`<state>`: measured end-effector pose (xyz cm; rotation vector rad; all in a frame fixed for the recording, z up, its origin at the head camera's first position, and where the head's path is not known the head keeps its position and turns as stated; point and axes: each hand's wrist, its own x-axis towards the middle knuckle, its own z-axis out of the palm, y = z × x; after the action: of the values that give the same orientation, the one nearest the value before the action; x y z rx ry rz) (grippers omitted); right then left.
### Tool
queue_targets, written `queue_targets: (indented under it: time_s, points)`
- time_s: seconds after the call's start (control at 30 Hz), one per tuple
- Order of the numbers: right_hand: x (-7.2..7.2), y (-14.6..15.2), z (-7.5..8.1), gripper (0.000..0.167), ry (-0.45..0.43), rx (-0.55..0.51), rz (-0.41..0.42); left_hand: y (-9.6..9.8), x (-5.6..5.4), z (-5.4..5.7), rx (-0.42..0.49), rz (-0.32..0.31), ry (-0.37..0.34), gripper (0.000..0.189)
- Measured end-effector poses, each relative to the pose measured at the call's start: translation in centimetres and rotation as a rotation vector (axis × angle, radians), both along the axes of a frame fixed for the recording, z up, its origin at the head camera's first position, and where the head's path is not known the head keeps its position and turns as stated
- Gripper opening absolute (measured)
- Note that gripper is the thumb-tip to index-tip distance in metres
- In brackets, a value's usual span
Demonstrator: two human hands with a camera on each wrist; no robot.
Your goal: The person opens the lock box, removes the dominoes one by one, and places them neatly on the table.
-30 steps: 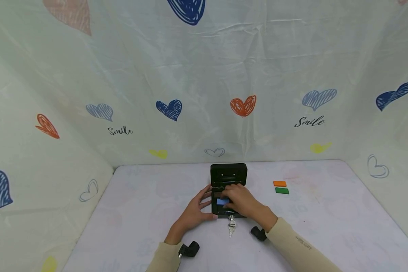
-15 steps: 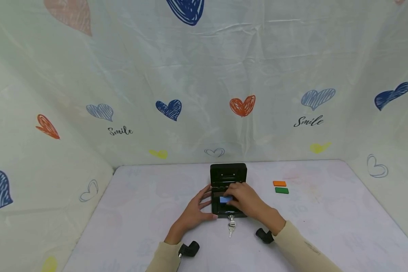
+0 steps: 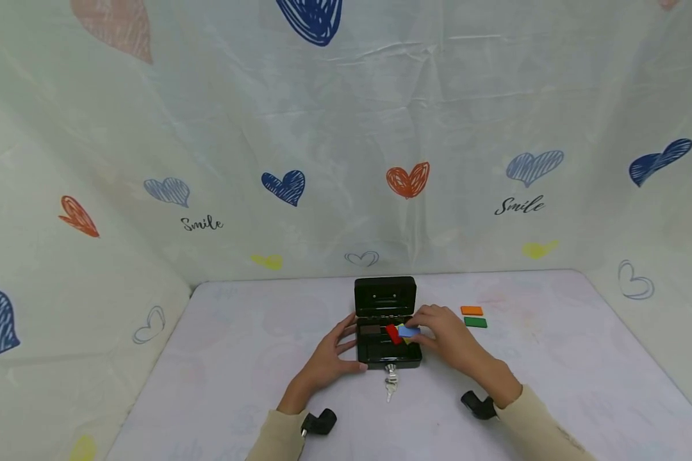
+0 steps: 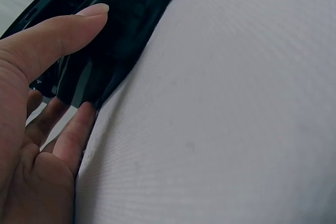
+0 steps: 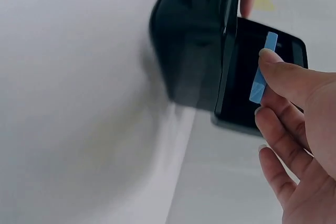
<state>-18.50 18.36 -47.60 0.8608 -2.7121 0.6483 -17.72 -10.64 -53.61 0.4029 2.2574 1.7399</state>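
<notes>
A black cash box (image 3: 389,357) stands with its lid (image 3: 385,296) raised. Against its left side lie the spread fingers of my left hand (image 3: 330,358), the thumb at the front corner, touching the box. My right hand (image 3: 452,336) pinches a flat blue block (image 5: 257,91) between thumb and fingers, over the right part of the box. A red block (image 3: 393,333) shows beside the blue one in the head view, with bits of yellow partly hidden behind. A brown piece (image 3: 370,330) lies at the back left inside.
Keys (image 3: 391,387) hang from the front lock. To the right of the box, an orange block (image 3: 471,310) and a green block (image 3: 475,323) lie on the white table (image 3: 236,339). A heart-printed sheet (image 3: 334,128) rises behind the table.
My right hand has moved right with the blue block, from the middle of the box to its right side. The red block and yellow bits have come into view. My left hand stays put.
</notes>
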Motion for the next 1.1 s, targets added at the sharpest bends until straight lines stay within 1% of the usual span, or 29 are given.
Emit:
queue_targets:
  time_s: [0.13,0.33,0.47,0.73,0.87,1.1]
  points:
    - [0.3,1.6,-0.2,0.026,-0.013,-0.015,-0.026,0.0,0.0,0.1,-0.005,0.007,0.0,0.105]
    - [0.8,3.8,-0.7,0.029,0.03,-0.031,-0.023,0.1,0.0,0.0,-0.011,0.009,0.007,0.105]
    - [1.1,5.2,-1.1,0.029,0.042,-0.035,-0.018,0.1,0.0,-0.1,-0.018,0.012,0.01,0.105]
    - [1.5,7.8,-1.8,0.031,0.079,-0.008,-0.048,0.1,0.0,-0.3,-0.027,0.024,0.006,0.105]
    - [1.7,9.0,-2.2,0.029,0.066,0.0,-0.059,0.0,0.0,-0.4,-0.028,0.022,0.012,0.106]
    - [1.9,10.8,-2.6,0.026,0.003,0.016,-0.079,0.1,0.0,-0.3,-0.018,0.014,0.016,0.105]
